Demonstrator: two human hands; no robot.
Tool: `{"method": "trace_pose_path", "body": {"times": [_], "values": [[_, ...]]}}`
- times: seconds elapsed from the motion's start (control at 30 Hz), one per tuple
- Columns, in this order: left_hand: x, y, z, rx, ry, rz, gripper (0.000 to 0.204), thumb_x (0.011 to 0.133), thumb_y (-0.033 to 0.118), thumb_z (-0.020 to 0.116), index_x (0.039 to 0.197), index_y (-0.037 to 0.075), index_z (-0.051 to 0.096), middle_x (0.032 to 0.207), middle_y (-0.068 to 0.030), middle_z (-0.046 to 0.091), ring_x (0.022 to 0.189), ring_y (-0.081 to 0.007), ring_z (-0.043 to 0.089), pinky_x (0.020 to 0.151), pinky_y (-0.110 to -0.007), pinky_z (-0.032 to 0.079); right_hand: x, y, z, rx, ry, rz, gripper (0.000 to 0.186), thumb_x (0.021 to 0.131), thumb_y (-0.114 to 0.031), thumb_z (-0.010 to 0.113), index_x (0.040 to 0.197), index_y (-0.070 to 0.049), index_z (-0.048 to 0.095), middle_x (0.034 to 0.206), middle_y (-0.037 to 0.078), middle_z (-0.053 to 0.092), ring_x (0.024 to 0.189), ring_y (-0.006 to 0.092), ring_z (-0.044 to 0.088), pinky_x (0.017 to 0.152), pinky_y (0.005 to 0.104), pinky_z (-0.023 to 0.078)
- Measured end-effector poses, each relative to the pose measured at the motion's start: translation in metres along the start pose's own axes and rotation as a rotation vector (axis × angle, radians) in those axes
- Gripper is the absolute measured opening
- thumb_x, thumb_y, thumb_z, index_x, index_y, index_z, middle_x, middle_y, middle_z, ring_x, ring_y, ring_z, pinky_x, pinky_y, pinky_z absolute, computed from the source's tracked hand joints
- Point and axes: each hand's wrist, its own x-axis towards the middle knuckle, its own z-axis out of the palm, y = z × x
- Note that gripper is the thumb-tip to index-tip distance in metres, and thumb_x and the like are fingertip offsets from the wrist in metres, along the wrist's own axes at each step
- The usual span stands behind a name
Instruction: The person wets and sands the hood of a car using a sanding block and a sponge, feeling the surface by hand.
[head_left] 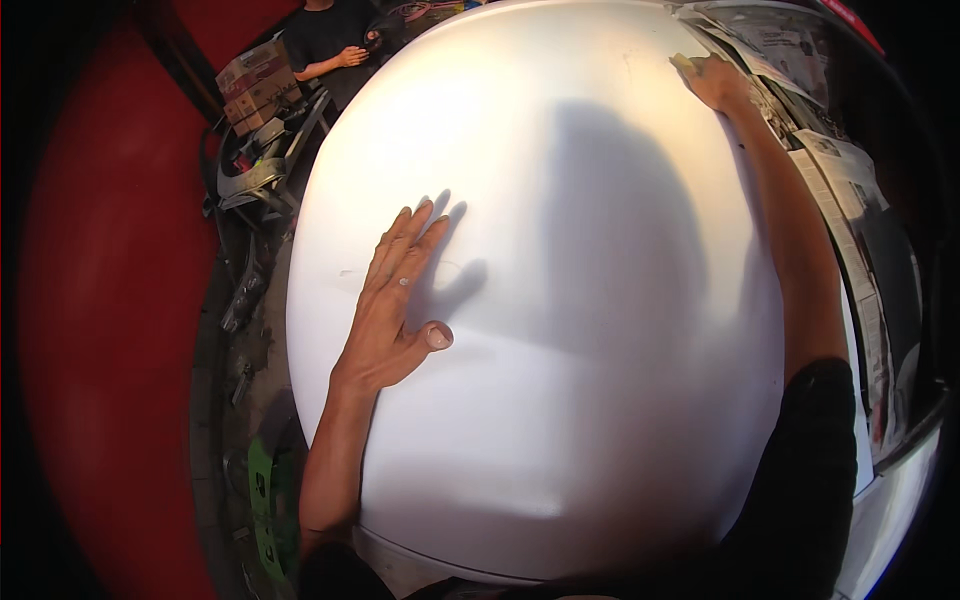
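Observation:
A broad white car hood (470, 420) fills the middle of the head view, with my own shadow on it. My left hand (393, 300) is over its left half, fingers stretched out and thumb apart, holding nothing. Its shadow lies just beside the fingers; whether the fingertips touch the hood I cannot tell. At the far right edge of the hood my right hand (718, 84) is closed on a small yellowish pad (684, 65), pressed near the surface. My fingers partly cover the pad, and its exact kind is unclear.
Newspaper sheets (850, 170) cover the windshield area along the right. Beyond the hood at the far left stand a person (335, 50), cardboard boxes (258, 85) and a cluttered stand (255, 175). A red panel (120, 300) rises on the left; a green object (262, 500) is below.

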Motion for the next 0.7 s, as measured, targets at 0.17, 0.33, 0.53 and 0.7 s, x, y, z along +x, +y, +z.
{"method": "trace_pose_path", "body": {"times": [0.17,0.33,0.53,0.7], "values": [[0.005,-0.008,0.008,0.167,0.016,0.054,0.112,0.086,0.092,0.057,0.162,0.011,0.05,0.174,-0.016,0.037,0.164,-0.0414,0.023,0.131,-0.061,0.026,-0.004,0.006,0.026,-0.068,-0.054,-0.031,0.053,0.107,-0.048,0.046,0.134,-0.011,0.072,0.137,0.021,0.07,0.133,0.04,0.061,0.106,0.0554,0.055],[0.005,-0.016,0.004,0.204,0.015,-0.01,0.097,0.091,0.077,0.067,0.161,0.011,0.052,0.172,-0.0145,0.04,0.164,-0.0385,0.025,0.132,-0.058,0.028,-0.132,-0.006,-0.023,-0.038,0.071,-0.171,0.044,0.107,-0.039,0.053,0.135,-0.01,0.069,0.12,0.021,0.073,0.116,0.0401,0.065,0.094,0.0545,0.059],[0.007,0.003,0.003,0.322,-0.072,-0.006,0.088,0.092,0.064,0.075,0.161,0.013,0.052,0.17,-0.0161,0.042,0.163,-0.0371,0.028,0.133,-0.052,0.028,-0.362,0.051,-0.123,0.212,0.123,-0.385,0.048,0.107,-0.029,0.056,0.15,-0.009,0.063,0.123,0.017,0.068,0.106,0.0357,0.06,0.088,0.0485,0.056],[0.006,0.008,0.013,0.293,-0.152,-0.008,0.104,0.089,0.075,0.071,0.162,0.005,0.047,0.171,-0.0228,0.037,0.164,-0.0403,0.024,0.135,-0.053,0.017,-0.389,0.068,-0.142,0.254,0.011,-0.38,0.05,0.109,-0.035,0.054,0.146,-0.006,0.067,0.125,0.023,0.065,0.111,0.0391,0.062,0.096,0.0516,0.055]]}}
